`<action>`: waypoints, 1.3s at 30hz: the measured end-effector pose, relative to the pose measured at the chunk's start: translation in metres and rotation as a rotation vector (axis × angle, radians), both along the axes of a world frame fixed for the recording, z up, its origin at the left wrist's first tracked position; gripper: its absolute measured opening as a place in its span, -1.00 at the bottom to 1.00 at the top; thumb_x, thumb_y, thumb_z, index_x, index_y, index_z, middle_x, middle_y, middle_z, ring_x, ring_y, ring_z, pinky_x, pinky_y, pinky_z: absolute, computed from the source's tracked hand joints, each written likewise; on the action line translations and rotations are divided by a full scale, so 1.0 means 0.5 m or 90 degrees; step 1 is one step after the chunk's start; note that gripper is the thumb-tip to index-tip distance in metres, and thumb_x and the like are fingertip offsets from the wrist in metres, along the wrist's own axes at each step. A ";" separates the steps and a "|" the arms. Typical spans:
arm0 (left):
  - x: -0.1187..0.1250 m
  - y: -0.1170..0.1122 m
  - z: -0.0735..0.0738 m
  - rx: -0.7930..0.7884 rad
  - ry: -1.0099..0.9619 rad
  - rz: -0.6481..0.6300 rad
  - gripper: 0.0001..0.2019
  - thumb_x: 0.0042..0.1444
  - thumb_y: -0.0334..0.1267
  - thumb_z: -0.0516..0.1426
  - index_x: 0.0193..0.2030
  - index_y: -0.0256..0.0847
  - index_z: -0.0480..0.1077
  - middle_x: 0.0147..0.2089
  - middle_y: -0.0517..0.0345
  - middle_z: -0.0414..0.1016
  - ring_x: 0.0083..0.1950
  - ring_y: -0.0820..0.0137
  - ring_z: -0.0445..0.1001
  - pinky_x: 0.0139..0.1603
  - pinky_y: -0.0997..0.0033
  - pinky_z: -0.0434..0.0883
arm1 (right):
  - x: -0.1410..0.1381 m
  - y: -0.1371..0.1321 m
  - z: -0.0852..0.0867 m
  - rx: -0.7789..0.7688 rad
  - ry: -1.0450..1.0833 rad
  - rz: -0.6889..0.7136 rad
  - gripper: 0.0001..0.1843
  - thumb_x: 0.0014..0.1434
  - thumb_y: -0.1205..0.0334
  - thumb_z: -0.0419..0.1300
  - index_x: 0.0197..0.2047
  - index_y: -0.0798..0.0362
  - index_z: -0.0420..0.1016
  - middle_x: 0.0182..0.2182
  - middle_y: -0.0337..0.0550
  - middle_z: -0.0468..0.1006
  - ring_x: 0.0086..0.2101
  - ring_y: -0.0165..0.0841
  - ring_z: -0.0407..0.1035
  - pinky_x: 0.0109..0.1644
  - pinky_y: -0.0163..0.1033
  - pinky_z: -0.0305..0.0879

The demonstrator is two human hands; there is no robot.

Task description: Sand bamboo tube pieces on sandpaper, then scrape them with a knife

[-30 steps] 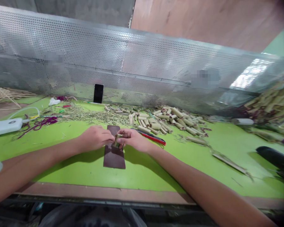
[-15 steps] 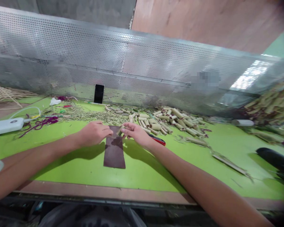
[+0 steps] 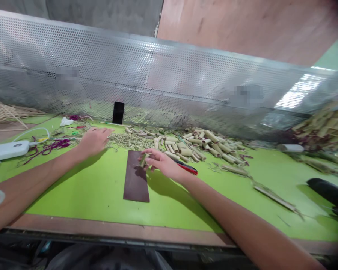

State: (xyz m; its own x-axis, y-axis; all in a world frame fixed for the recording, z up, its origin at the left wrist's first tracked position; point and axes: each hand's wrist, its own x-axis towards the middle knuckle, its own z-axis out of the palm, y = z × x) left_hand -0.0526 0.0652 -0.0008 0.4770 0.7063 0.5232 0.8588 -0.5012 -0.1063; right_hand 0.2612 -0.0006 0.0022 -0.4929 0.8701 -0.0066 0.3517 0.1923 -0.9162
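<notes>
A green counter [image 3: 73, 195] runs below a perforated metal screen [image 3: 157, 82]. Ahead of the right hand [image 3: 163, 164] lies a heap of cut bamboo tubes [image 3: 205, 144]; a red-and-black tool [image 3: 187, 168] sits just beside that hand. The left hand [image 3: 94, 141] is open, palm down, near bamboo shavings [image 3: 129, 141]. The right hand pinches a short bamboo tube [image 3: 143, 160] in its fingertips, above a dark brown strip [image 3: 135, 180].

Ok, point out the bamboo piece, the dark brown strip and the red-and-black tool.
Bamboo piece [image 3: 143, 160]: head view, point on its side.
Dark brown strip [image 3: 136, 186]: head view, point on its bare lower half.
Red-and-black tool [image 3: 189, 169]: head view, point on its red part.
</notes>
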 end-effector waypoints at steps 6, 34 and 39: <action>0.050 -0.052 0.005 -0.004 -0.016 -0.168 -0.62 0.37 -0.13 0.10 0.25 -0.22 0.39 0.25 -0.11 0.48 0.16 0.10 0.50 0.20 -0.03 0.39 | -0.027 -0.027 -0.011 -0.015 0.051 0.076 -0.78 0.37 0.20 0.15 0.06 -0.01 0.34 -0.04 -0.10 0.58 -0.30 -0.37 0.53 -0.20 -0.16 0.46; 0.126 -0.125 -0.026 -0.009 -0.100 -0.437 -0.67 0.46 -0.14 0.02 -0.22 -0.20 0.54 -0.24 0.14 0.64 -0.26 0.41 0.56 -0.19 0.40 0.35 | -0.046 -0.039 -0.031 0.074 -0.029 0.113 -0.85 0.28 0.21 0.18 -0.08 0.00 0.39 -0.32 -0.24 0.56 -0.38 -0.34 0.52 -0.20 -0.19 0.42; 0.126 -0.123 -0.030 0.029 -0.097 -0.455 -0.70 0.45 -0.20 0.04 -0.23 -0.17 0.56 -0.24 0.17 0.64 -0.27 0.43 0.55 -0.20 0.40 0.36 | -0.049 -0.044 -0.025 0.072 -0.046 0.096 -0.83 0.28 0.21 0.18 -0.06 0.00 0.38 -0.32 -0.21 0.58 -0.39 -0.32 0.53 -0.21 -0.18 0.43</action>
State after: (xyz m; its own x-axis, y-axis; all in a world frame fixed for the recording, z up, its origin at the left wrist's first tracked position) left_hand 0.0103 0.0035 -0.0156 0.7326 0.2266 0.6418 0.3313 -0.9424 -0.0454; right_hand 0.2367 -0.0224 -0.0105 -0.6199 0.7833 0.0462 0.3753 0.3477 -0.8592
